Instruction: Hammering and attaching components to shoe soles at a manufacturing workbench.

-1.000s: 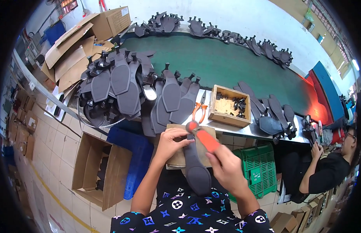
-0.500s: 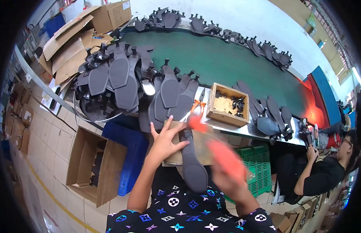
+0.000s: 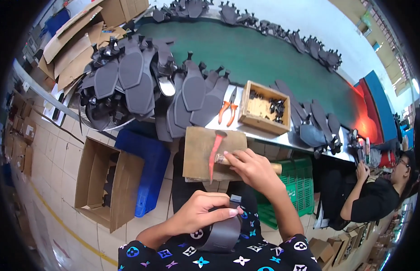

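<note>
Close to my lap, my left hand (image 3: 205, 213) is closed around a dark grey shoe sole (image 3: 221, 237), its small heel (image 3: 235, 198) pointing up beside my thumb. A hammer (image 3: 215, 151) with a long red head and a wooden handle lies over a worn brown board (image 3: 195, 144). My right hand (image 3: 255, 169) has its fingers on that handle, the palm side hidden. Beyond the board, orange-handled pliers (image 3: 228, 110) rest on the metal table edge, left of a wooden box (image 3: 264, 127) with small black parts.
Many heeled soles (image 3: 128, 77) are piled on the left, with more along the far side of the green belt (image 3: 228, 54). Below stand a carton (image 3: 122, 194), a blue bin (image 3: 151, 180) and a green crate (image 3: 298, 189). A co-worker (image 3: 377, 194) sits at right.
The hammer, blurred in motion before, now lies on the board. My left hand has brought the sole off the board toward my lap and turned it. The pliers, partly covered before, show whole.
</note>
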A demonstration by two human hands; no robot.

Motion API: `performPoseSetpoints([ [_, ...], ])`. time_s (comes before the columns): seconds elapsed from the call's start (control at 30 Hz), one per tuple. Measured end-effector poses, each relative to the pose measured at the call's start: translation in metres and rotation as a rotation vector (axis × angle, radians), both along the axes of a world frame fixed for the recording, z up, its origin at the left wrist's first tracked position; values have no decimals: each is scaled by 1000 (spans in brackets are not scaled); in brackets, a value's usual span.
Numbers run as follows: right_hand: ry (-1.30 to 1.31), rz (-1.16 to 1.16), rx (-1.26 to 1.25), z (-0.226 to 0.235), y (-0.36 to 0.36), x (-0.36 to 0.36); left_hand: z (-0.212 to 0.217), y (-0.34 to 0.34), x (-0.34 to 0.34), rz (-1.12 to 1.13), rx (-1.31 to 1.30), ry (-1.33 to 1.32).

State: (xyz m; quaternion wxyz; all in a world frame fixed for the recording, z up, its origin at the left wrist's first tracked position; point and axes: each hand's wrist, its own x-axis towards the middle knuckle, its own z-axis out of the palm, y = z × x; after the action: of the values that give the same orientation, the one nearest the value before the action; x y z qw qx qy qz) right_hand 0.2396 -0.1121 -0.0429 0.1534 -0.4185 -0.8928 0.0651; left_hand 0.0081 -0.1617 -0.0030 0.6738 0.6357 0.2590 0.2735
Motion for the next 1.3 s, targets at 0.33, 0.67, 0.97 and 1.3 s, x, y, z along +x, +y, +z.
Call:
performPoseSetpoints([
  [0.33,1569,88,-1109,-3,-90,-23,4,-17,15,-207,-336,-37],
  [0.67,1650,233,-1136,4,-91,-13,0,-24,34,-283,-368,-120],
  [0.97,1682,183,-951,8,-92,-14,-1,-24,42,-350,-398,-119],
  [1.3,1276,67,-679,10,-94,16,20,-26,56,-98,-208,121],
])
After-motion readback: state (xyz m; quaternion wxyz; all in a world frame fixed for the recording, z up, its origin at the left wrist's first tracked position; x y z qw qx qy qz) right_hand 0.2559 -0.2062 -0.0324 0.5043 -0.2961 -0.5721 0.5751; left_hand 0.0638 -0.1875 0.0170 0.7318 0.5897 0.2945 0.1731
